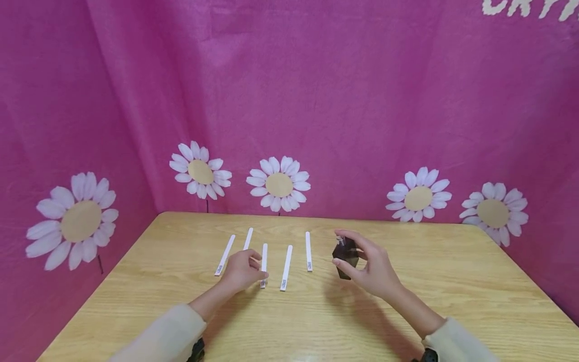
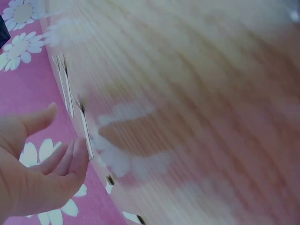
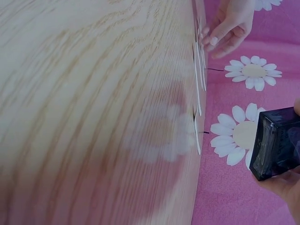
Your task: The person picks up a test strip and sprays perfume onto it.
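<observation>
My right hand [image 1: 377, 271] holds a dark, square-sided glass perfume bottle [image 1: 347, 261] with a small metal neck. The index finger reaches over its top and the thumb lies against its near side. In the right wrist view the bottle [image 3: 274, 143] is up off the table, tilted. On the left, my left hand [image 1: 242, 271] hovers over the white paper test strips, thumb and fingers apart with nothing between them in the left wrist view. Its fingertips overlap the middle strip [image 1: 264, 254] in the head view. Partly behind that hand lies another strip [image 1: 248, 238].
More white strips lie spread out: one at far left [image 1: 225, 255], one right of the left hand [image 1: 286, 267], one nearest the bottle [image 1: 309, 251]. Printed marks show at several near ends. A pink daisy-printed cloth [image 1: 344, 125] surrounds the wooden table [image 1: 452, 281].
</observation>
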A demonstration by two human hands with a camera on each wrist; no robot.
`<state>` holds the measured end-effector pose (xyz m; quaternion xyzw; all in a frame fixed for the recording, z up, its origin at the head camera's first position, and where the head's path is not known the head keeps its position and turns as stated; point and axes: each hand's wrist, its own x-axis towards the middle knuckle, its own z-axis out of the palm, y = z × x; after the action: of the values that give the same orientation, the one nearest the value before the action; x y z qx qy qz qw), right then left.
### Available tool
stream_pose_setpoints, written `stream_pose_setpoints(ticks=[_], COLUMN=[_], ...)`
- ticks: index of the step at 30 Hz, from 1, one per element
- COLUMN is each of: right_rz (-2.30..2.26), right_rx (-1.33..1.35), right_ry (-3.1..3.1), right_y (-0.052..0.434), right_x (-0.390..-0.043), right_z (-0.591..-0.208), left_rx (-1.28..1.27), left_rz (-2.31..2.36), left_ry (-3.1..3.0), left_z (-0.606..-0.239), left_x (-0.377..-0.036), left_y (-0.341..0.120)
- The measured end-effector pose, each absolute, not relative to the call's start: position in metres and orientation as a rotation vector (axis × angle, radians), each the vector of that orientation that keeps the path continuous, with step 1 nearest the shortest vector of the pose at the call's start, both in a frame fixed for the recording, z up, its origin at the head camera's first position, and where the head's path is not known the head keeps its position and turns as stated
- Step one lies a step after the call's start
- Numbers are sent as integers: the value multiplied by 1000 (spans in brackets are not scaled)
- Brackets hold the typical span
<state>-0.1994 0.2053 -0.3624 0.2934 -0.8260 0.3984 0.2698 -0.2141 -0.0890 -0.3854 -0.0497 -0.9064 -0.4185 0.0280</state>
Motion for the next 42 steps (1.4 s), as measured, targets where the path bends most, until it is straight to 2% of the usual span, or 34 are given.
stream_pose_setpoints(ticks=[14, 24, 42], right_rz=[1044, 1045, 1061], right_rx=[793, 765, 776], right_ry=[-2242, -2258, -2272], right_y=[213, 216, 222], right_x=[-204, -199, -197], right_z=[-360, -366, -369], left_rx=[-480, -466, -324], left_rz=[-1159, -1058, -1184], left_ry=[-2878, -2893, -2850], left_z=[-384, -393, -389], left_x=[-224, -218, -212], left_y=[-53, -43, -39])
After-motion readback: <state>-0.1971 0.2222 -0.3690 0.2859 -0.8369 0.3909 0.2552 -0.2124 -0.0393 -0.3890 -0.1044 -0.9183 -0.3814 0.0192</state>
